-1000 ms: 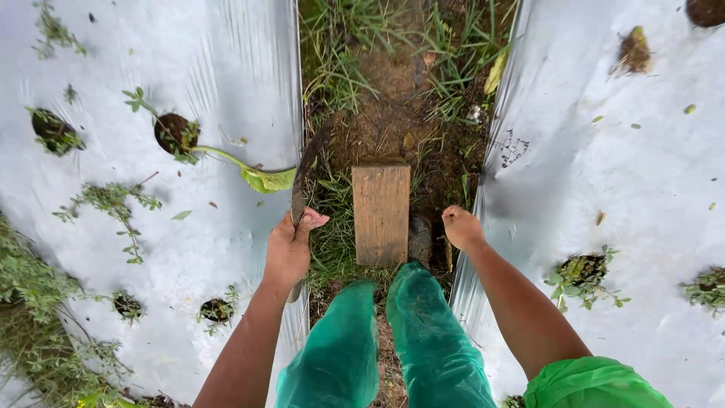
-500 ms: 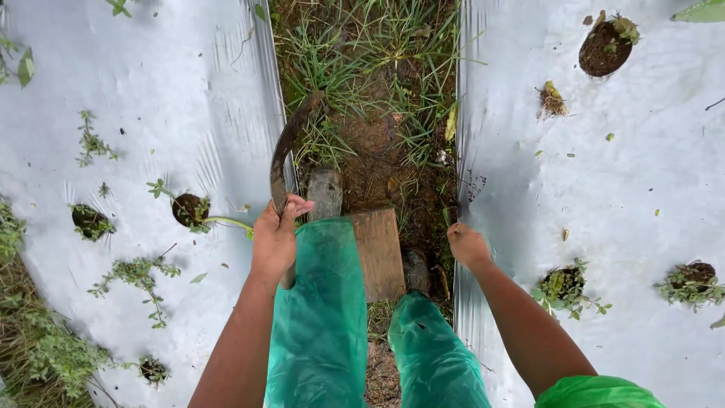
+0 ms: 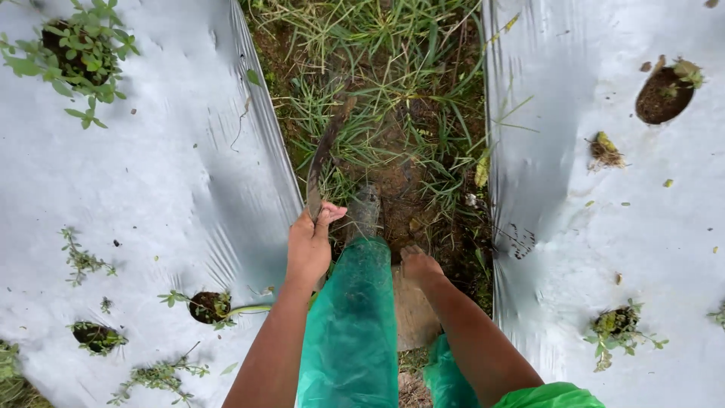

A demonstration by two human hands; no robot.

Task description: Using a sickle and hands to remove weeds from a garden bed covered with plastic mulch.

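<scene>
My left hand (image 3: 311, 242) is closed around the handle of a curved, rusty sickle (image 3: 323, 151); its blade points forward over the grassy furrow (image 3: 393, 113). My right hand (image 3: 418, 264) hangs beside my leg, fingers loosely curled, with nothing in it. My legs in green plastic leg covers (image 3: 351, 325) step along the furrow, one muddy boot (image 3: 365, 214) forward. A flat wooden board (image 3: 411, 310) lies on the soil under my right forearm.
Silver plastic mulch sheets (image 3: 136, 189) cover raised beds on both sides. Planting holes hold small weeds or seedlings (image 3: 208, 306), (image 3: 621, 326); a bare hole (image 3: 661, 94) is at far right. Grass and mud fill the furrow ahead.
I have stepped forward along the furrow; the board has slid back under me. My left hand carried the sickle forward, its blade now over the grass. The right hand moved in beside my leg.
</scene>
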